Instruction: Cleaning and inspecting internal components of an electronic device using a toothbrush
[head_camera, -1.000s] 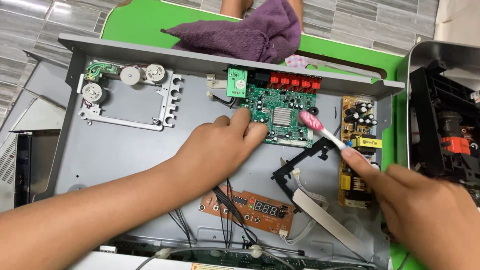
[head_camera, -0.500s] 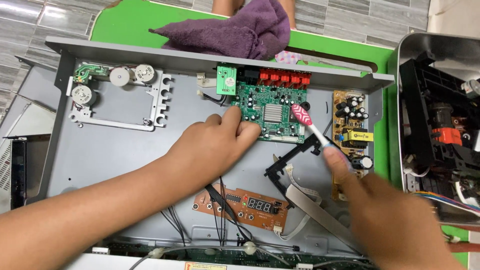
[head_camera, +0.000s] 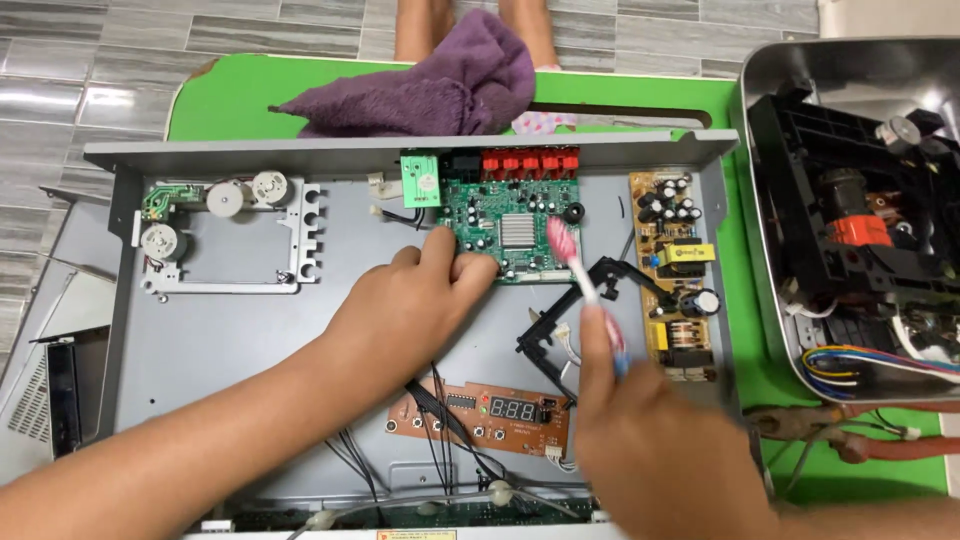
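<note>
From the head camera, an open grey metal chassis (head_camera: 220, 340) lies on a green table (head_camera: 250, 100). At its far edge sits a green circuit board (head_camera: 505, 225) with a row of red connectors; a yellowish power board (head_camera: 672, 265) stands along the right edge, and a brown display board (head_camera: 480, 415) is near the front edge. A purple cloth (head_camera: 440, 85) lies on the table's far side. The left hand (head_camera: 405, 310) presses flat, fingertips on the green board's near-left corner. The right hand (head_camera: 660, 455) pinches a pink toothbrush (head_camera: 575, 262), bristles over the board's right side.
</note>
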